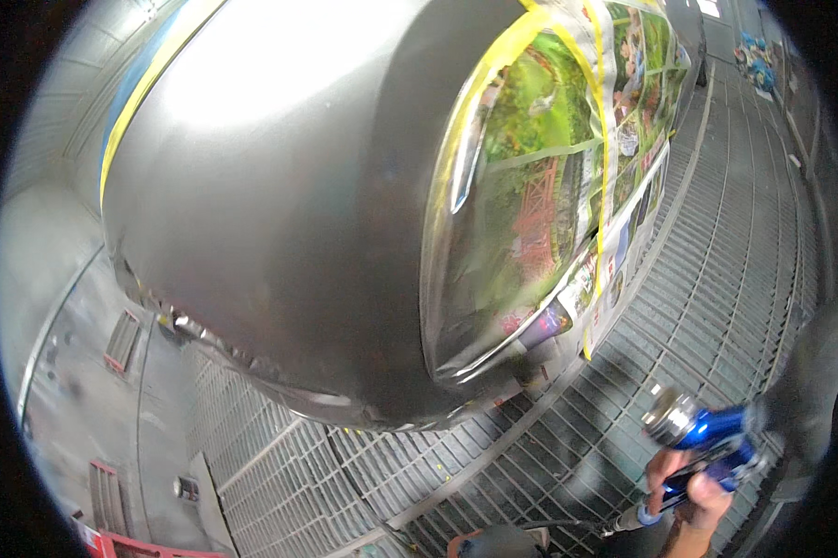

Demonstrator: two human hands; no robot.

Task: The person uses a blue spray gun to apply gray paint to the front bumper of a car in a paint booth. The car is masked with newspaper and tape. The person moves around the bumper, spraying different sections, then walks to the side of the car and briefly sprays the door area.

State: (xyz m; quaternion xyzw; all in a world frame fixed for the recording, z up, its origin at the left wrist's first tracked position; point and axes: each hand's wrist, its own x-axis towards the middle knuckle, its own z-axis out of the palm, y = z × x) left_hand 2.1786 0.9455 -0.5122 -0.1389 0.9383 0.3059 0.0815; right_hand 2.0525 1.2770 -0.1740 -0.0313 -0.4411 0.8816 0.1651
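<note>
Over grating [717, 270], grey bodywork [279, 242], masking paper [545, 186] — spray gun [721, 426]

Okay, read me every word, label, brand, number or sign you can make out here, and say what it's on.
No text reads clearly.
Paper on the grey panel: small printed marks, too blurred to read.
Spray gun in the right hand: any marking is too blurred to read.

A metallic-blue spray gun [718, 428] (blurred, perhaps tilted) is held at lower right, its silver nozzle [670, 417] facing left.
</note>
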